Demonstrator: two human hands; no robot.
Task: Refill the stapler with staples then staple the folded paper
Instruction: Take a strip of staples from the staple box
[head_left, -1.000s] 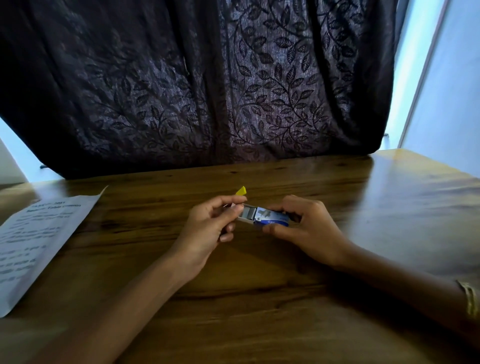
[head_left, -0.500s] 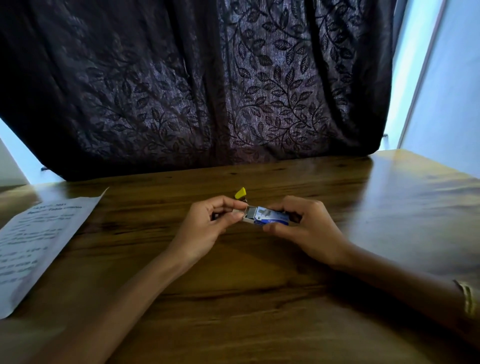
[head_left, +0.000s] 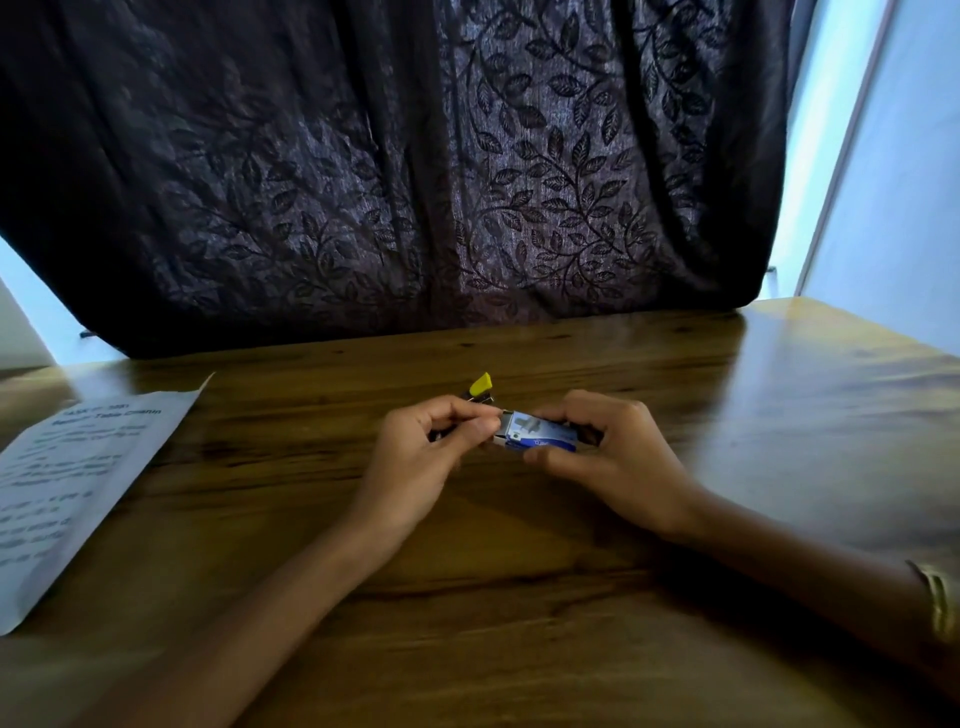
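A small blue and white staple box (head_left: 540, 436) is held just above the wooden table (head_left: 519, 571) by my right hand (head_left: 618, 462), gripped at its right end. My left hand (head_left: 431, 457) pinches at the box's open left end with thumb and forefinger; whether staples are between the fingers is too small to tell. Behind my left hand lies the stapler (head_left: 480, 388), of which only a yellow tip and a bit of dark metal show. The folded printed paper (head_left: 67, 483) lies flat at the left edge of the table.
A dark curtain with a leaf pattern (head_left: 415, 182) hangs along the table's far edge. A pale wall and door frame (head_left: 857, 156) stand at the right. A bangle (head_left: 937, 597) is on my right wrist.
My left fingers have drawn closer to the box's open end and closed in a pinch there. The box and my right hand have barely shifted.
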